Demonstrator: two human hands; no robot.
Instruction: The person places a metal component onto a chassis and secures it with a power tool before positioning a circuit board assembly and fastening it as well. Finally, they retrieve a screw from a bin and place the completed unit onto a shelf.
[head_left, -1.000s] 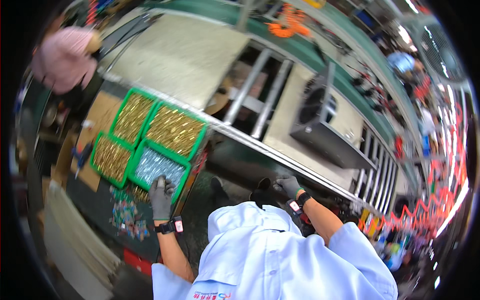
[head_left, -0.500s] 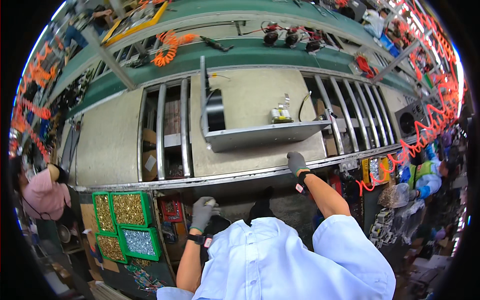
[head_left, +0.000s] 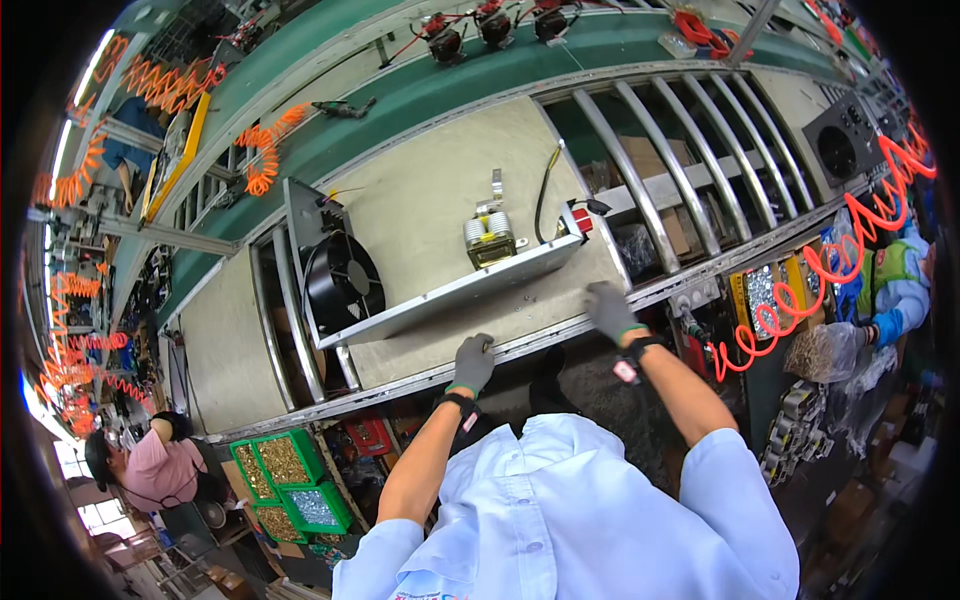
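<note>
A grey L-shaped metal chassis [head_left: 450,298] stands on the pale work board [head_left: 420,170]. A black round fan [head_left: 343,282] sits in its left corner. Behind its long panel is a transformer [head_left: 489,238] with a yellow label, and a red switch [head_left: 582,219] shows at the right end. At the board's front edge my left hand [head_left: 470,366], in a grey glove, is closed with its fingertips together; what they pinch is too small to make out. My right hand [head_left: 609,311], also gloved, hovers by the board's front right corner, its fingers smeared by motion.
Metal rollers [head_left: 625,180] flank the board. Green bins [head_left: 290,460] of small brass and silver parts stand at lower left. A coiled red hose [head_left: 745,355] hangs at right, near a bag of parts [head_left: 822,352]. Co-workers are at both sides, one in a pink top [head_left: 160,465].
My left hand has risen from beside the bins to the board's front edge. My right hand is still near the board's right front. The whole view has turned, so the chassis appears tilted.
</note>
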